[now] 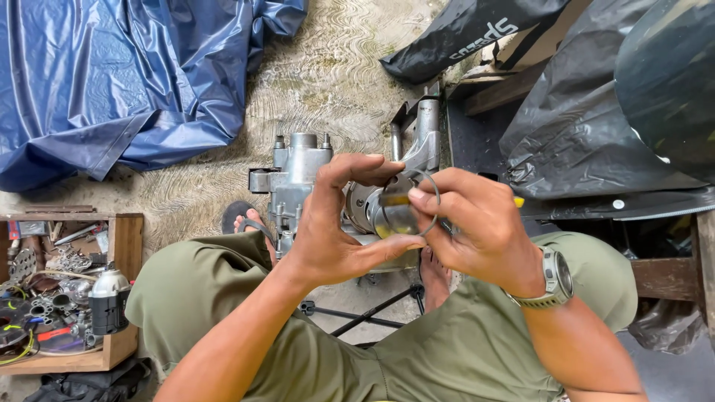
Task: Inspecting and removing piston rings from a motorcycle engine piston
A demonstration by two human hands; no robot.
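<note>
Sandy ground (pixel 328 82); both hands (pixel 335 223) (pixel 477 227) grip a piston (pixel 393 212)

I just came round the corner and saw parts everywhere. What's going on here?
A person squatting on the ground holds a small metal piston in the left hand, while the right hand pinches a thin wire ring at its top. Below the hands sits a grey engine block. A wooden box of parts stands at the left.
</note>
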